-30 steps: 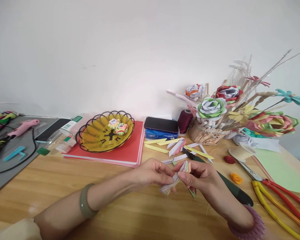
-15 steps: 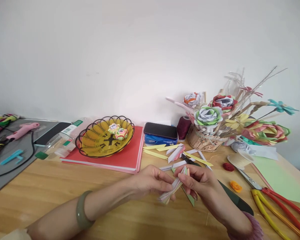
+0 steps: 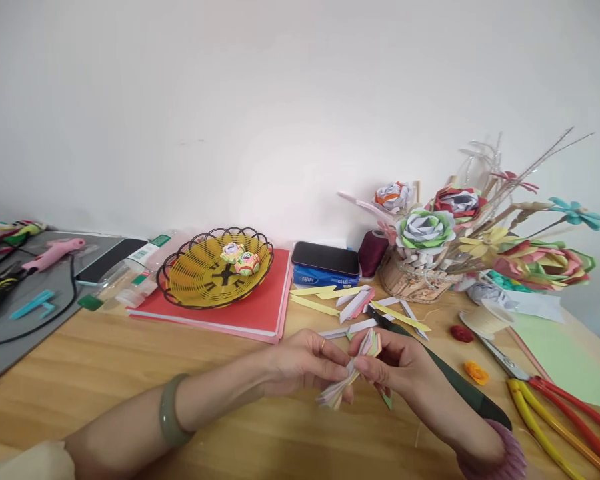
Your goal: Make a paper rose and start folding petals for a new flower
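Observation:
A bundle of folded paper strips (image 3: pixel 370 344), white with pastel green, yellow and pink edges, is pinched in the middle between both hands. My left hand (image 3: pixel 310 363) grips its lower left part, thumb on top, and the ends fan out below the fingers. At the upper right part, my right hand (image 3: pixel 387 360) closes thumb and fingers on the same bundle, where its layers spread apart. Beneath and behind the hands lie loose yellow paper strips (image 3: pixel 314 303) and white folded ones, along with a dark-handled tool (image 3: pixel 463 390) partly covered by the right hand.
To the left, a yellow woven basket (image 3: pixel 205 293) holding small paper flowers stands on red paper (image 3: pixel 265 320). Behind are a phone on a blue pack (image 3: pixel 325 273) and a flower arrangement (image 3: pixel 420 287). Red- and yellow-handled scissors (image 3: pixel 525 380), a thread spool (image 3: pixel 487 319) and a pink glue gun (image 3: pixel 55 253) lie around.
The upper right end of the paper bundle has spread wider at my right fingers. Both hands stay on it. The whole view has shifted slightly, with things appearing a little further right.

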{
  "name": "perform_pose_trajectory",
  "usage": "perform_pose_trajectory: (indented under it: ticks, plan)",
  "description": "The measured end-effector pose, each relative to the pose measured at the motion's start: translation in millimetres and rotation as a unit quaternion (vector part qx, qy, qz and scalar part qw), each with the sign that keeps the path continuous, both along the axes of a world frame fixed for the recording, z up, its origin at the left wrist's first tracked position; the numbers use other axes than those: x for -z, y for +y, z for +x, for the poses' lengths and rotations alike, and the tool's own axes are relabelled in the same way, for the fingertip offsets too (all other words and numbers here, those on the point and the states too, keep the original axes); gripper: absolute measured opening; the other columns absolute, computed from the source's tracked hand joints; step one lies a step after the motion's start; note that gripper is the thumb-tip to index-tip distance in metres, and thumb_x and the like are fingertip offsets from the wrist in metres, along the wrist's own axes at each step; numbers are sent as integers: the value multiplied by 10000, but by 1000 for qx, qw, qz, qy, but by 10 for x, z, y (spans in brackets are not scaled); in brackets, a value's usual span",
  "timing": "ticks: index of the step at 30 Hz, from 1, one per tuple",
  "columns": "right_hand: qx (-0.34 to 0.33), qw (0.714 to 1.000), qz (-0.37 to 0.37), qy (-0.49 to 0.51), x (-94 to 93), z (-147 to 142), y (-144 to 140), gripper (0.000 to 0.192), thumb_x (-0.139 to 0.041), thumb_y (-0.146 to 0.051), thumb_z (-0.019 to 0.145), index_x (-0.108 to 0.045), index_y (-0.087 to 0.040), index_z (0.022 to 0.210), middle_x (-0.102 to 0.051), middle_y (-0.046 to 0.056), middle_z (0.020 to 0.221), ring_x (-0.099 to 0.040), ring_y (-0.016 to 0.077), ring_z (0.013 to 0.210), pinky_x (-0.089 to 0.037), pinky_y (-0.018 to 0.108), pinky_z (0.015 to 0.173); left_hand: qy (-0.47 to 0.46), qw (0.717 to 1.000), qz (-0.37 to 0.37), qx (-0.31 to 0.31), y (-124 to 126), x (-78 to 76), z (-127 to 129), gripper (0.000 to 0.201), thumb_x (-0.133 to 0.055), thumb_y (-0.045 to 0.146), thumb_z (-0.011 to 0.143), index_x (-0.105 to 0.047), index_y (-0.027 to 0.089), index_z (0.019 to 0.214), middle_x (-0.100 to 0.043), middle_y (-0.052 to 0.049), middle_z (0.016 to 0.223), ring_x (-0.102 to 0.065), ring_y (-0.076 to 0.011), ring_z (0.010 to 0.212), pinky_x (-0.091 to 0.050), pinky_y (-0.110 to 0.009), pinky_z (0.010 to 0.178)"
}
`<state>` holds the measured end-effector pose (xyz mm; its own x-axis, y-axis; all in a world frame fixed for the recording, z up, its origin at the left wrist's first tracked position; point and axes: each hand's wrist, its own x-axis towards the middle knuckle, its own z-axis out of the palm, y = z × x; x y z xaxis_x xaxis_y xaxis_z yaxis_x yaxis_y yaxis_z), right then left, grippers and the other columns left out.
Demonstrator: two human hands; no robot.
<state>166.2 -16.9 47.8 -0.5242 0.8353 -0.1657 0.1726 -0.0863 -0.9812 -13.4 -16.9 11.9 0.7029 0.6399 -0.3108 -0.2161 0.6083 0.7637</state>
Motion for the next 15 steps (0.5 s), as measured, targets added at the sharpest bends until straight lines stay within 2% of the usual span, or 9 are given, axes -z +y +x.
perform_pose_trajectory:
  ticks: [6, 11, 15]
  plan:
    - [-21, 999, -33, 31, -15, -28, -56, 320, -662, -459, 686, -546, -161, 689, -484, -45, 564, -390, 65, 470, -309, 199, 428, 10, 998, 22, 51, 19, -58, -25, 317, -779, 325, 539, -701, 103, 752, -679, -51, 614, -595, -120, 518, -437, -228, 549]
    - [-22, 998, -38, 54, 25, -33, -50, 311, -650, -444, 707, -536, -157, 666, -516, -32, 550, -407, 66, 467, -307, 196, 418, 30, 998, 32, 48, 42, -116, -47, 243, -753, 252, 577, -691, 112, 767, -697, -46, 682, -616, -115, 566, -455, -217, 588]
    - [-1, 997, -24, 67, 53, -21, -16, 291, -640, -422, 730, -543, -153, 673, -542, -22, 568, -423, 69, 483, -317, 201, 430, 27, 998, 52, 34, 44, -164, -47, 260, -720, 290, 633, -660, 120, 820, -695, -50, 704, -610, -115, 553, -455, -232, 590]
